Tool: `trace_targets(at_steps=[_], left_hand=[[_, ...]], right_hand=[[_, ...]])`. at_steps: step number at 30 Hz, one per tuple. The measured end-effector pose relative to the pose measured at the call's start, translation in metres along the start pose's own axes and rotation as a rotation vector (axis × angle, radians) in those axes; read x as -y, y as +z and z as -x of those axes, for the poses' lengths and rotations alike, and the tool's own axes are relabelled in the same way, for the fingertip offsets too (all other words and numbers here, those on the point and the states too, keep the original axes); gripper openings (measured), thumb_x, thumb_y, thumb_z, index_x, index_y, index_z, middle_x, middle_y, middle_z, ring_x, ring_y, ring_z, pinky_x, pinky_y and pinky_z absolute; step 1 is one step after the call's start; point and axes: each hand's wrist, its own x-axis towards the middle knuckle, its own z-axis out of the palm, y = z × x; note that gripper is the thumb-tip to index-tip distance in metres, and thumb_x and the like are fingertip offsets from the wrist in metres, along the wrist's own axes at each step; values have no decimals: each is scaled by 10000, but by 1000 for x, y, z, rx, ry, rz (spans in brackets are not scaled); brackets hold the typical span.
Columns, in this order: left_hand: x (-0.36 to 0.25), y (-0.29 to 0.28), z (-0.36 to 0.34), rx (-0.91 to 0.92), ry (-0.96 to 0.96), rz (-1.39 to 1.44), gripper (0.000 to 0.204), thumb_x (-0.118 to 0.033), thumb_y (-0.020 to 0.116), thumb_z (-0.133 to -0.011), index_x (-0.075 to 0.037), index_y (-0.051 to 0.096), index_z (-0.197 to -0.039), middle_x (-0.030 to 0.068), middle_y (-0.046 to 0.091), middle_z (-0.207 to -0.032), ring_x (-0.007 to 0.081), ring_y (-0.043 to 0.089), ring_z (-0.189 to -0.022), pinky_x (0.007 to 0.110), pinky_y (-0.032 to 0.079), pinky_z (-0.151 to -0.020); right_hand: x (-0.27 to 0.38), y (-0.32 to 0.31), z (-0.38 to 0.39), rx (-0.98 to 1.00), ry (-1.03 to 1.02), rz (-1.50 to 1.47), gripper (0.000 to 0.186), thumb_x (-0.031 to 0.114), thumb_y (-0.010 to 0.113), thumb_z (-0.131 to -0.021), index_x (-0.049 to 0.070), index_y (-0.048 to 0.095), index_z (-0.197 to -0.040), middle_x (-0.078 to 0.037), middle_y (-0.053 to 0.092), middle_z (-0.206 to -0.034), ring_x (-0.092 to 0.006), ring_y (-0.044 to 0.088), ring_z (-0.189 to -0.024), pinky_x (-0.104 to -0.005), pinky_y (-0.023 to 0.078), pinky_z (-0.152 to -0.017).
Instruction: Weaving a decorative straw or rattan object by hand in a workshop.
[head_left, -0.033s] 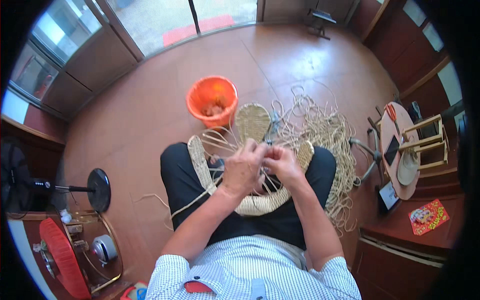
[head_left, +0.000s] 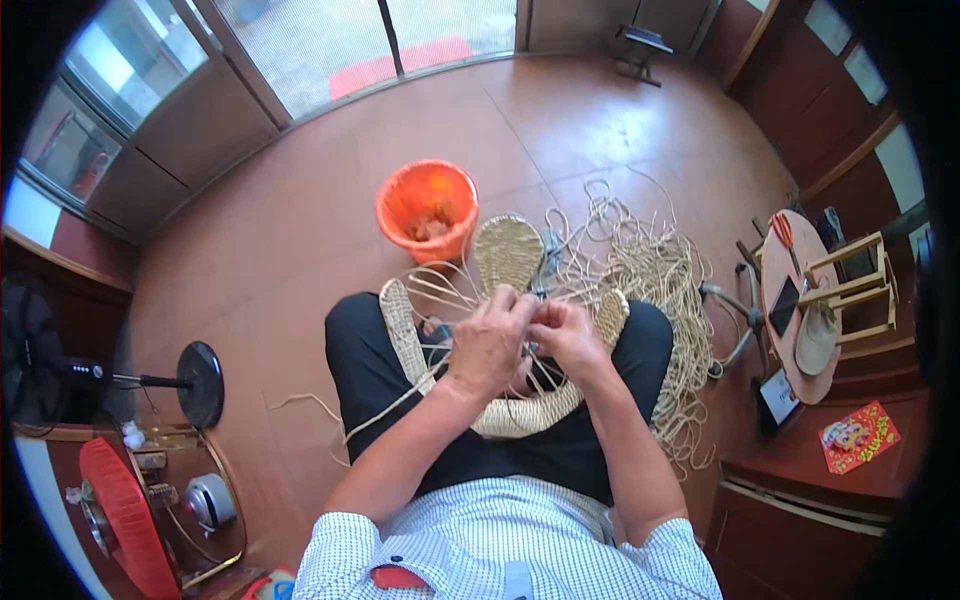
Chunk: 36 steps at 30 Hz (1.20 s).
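Across my thighs lies a curved band of woven straw point(head_left: 530, 416), bent like a U with its two ends pointing away from me. My left hand point(head_left: 484, 342) and my right hand point(head_left: 568, 336) meet above its middle, fingers pinched together on thin straw cord; the exact strands are hidden by the fingers. Loose cords point(head_left: 440, 288) fan out leftward beyond my left hand. One long cord point(head_left: 385, 417) trails over my left thigh to the floor. Just past my hands is a rounded, paddle-shaped woven straw piece point(head_left: 508, 252).
An orange bucket point(head_left: 428, 250) with crumpled pieces inside stands ahead. A tangled heap of straw cord point(head_left: 672, 300) covers the floor by my right leg. At right, a stand-like table point(head_left: 775, 260) holds orange-handled scissors point(head_left: 782, 232) and a cap point(head_left: 817, 340). A fan's black base point(head_left: 200, 384) is left.
The whole view has shifted slightly, so everything sits a little lower. My hands stay pinched together over the woven band, with hardly any movement.
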Motion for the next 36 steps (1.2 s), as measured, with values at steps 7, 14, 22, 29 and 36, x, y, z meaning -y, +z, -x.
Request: trace_targets(at_steps=[7,14,22,29,36], left_hand=[[8,4,-6,82,-17,13,132,-123,662,-969,-116,616,-1093,101,618,-1044,326,713,-968,488,575,-759],[11,11,15,-35,-173,211,69,-107,654,-992,-71,631,-1046,148,623,-992,400,688,-887,508,537,-738],[10,13,6,-25,-251,177,85,-102,651,-1005,-53,626,-1070,146,620,-1033,401,680,-914,498,533,-780],[10,13,8,-55,-224,248,113,-120,672,-1002,-43,625,-1070,160,632,-1019,407,680,-917,495,539,-781],[6,-12,34,91,-290,107,103,-130,703,-985,-52,645,-1016,117,674,-982,359,687,-886,468,547,-765]], right_hand=[[2,-2,0,-28,34,84,111,31,775,-898,-10,740,-995,-41,747,-874,-108,661,-736,-285,544,-662],[1,-3,-2,62,72,-58,236,21,713,-913,9,700,-1149,-46,741,-1017,-106,689,-882,-257,539,-748],[13,4,-6,-39,30,-148,319,39,694,-893,-40,645,-1199,-86,747,-960,-117,702,-816,-249,534,-686],[12,9,-5,-112,-40,-83,316,56,713,-915,-51,612,-1195,-87,753,-875,-112,702,-757,-252,538,-666],[4,11,-4,-125,-136,-25,285,57,724,-924,-48,611,-1163,-67,736,-827,-92,688,-741,-251,534,-672]])
